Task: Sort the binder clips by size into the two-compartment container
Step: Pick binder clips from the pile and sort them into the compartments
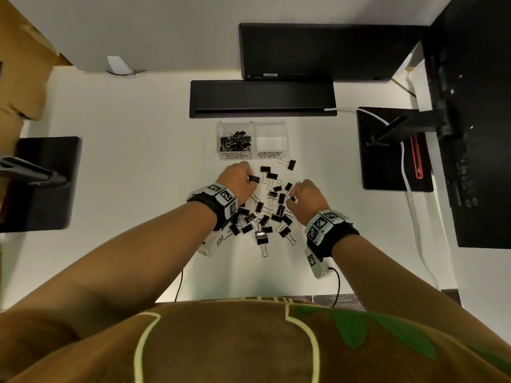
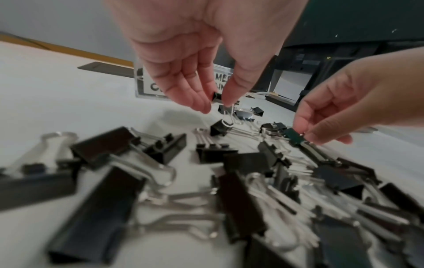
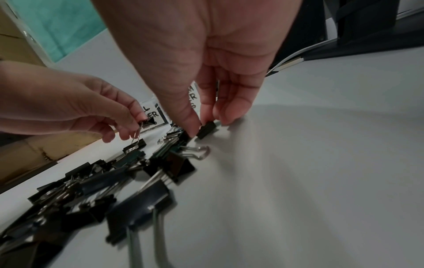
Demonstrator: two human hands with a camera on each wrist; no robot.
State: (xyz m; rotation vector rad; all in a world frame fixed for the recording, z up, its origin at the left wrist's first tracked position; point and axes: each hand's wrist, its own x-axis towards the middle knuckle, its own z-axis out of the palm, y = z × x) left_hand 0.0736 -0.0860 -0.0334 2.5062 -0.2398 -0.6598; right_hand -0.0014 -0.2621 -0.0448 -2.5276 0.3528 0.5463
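binder clips (image 1: 265, 214): black with silver wire handles, lying scattered on counter (image 1: 138, 161)
left hand (image 1: 235, 183): pinching a small clip (image 1: 253, 178)
right hand (image 1: 307, 200): pinching another clip (image 3: 206, 132)

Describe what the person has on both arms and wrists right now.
Both forearms are bare, no sleeves. The left hand and right hand are ungloved. Each wrist carries a black strap ringed with white blocks printed with black square codes, and a white camera unit trailing a thin black cable.

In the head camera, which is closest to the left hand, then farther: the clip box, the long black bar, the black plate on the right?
1. Clip box, just beyond the left hand.
2. Long black bar, behind the box.
3. Black plate, far right.
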